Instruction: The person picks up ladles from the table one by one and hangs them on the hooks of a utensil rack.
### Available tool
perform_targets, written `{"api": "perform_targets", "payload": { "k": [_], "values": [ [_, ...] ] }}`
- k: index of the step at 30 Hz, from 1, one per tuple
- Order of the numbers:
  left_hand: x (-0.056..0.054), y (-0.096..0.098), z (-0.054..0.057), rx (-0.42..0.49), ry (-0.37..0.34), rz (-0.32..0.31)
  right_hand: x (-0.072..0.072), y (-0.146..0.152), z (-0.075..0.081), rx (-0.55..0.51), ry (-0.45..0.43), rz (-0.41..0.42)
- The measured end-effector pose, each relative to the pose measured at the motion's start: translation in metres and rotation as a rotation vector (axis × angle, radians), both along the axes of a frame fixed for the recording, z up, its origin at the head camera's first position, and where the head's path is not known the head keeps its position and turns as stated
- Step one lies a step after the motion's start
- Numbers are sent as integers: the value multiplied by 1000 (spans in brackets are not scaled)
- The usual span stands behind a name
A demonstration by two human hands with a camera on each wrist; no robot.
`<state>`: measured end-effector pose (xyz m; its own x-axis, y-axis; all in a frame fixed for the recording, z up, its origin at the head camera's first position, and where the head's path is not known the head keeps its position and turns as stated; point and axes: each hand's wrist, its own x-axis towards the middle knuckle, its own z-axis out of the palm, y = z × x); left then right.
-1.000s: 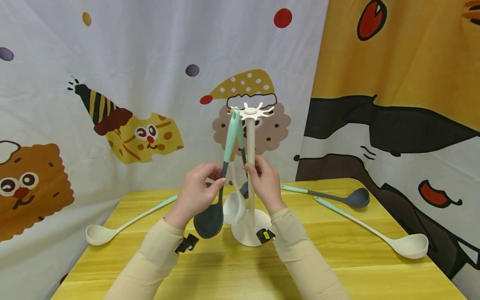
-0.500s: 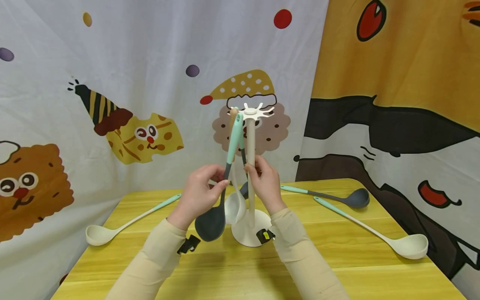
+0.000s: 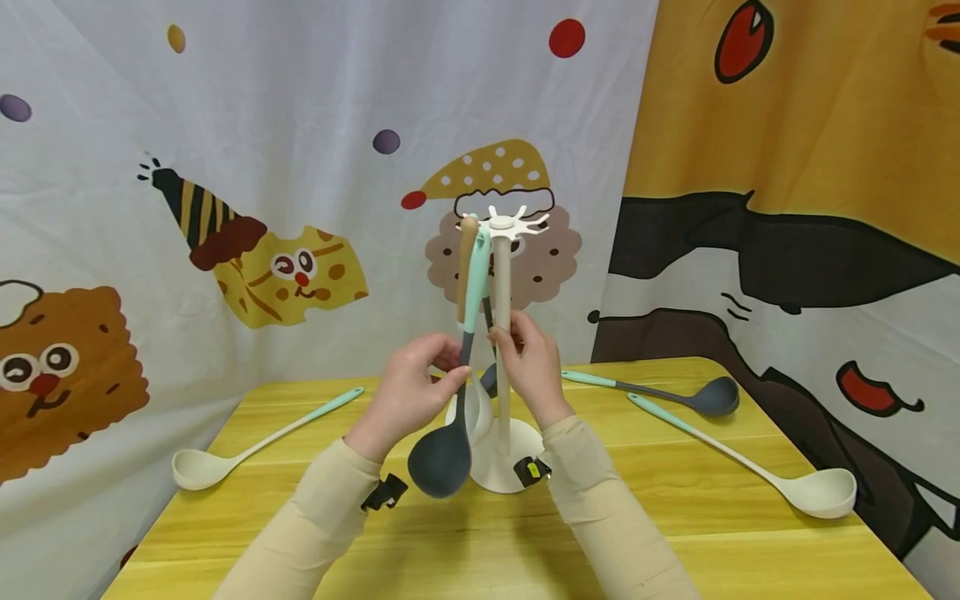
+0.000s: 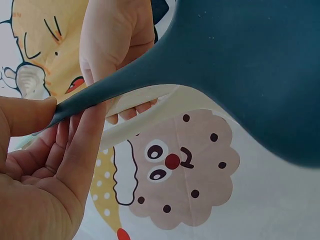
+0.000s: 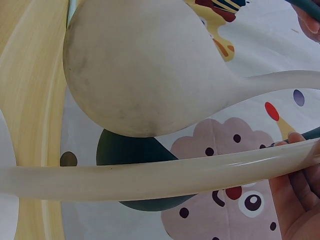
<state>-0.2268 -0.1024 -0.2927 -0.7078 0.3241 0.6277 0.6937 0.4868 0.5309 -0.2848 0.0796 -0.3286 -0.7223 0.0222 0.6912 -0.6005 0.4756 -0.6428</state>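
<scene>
My left hand (image 3: 420, 383) pinches the dark grey neck of a ladle (image 3: 441, 462) between thumb and fingers. The bowl hangs down and the mint handle leans up, its holed end overlapping the hooked top of a white utensil stand (image 3: 504, 283) in the head view. Around that stand's pole, partway up, my right hand (image 3: 531, 367) curls its fingers. On the stand's left side hangs a white ladle (image 5: 145, 65) with a wooden handle (image 3: 465, 267). Behind it hangs another dark ladle (image 5: 135, 150), partly hidden.
At the left of the wooden table (image 3: 600, 533) lies a white ladle (image 3: 202, 470) with a mint handle. Two more lie at the right: a dark-bowled ladle (image 3: 716, 396) farther back and a white ladle (image 3: 825, 492) closer in. A printed curtain (image 3: 300, 100) hangs behind.
My left hand has moved right with the ladle, bringing its handle end inward and slightly lower, towards the pole. The right hand has kept its place on the pole.
</scene>
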Motion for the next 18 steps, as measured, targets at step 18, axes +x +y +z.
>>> {"api": "perform_targets", "payload": {
  "k": [18],
  "values": [
    [-5,-29,-24,45,-135,78,-4,4,2,19,-32,41]
  ]
}}
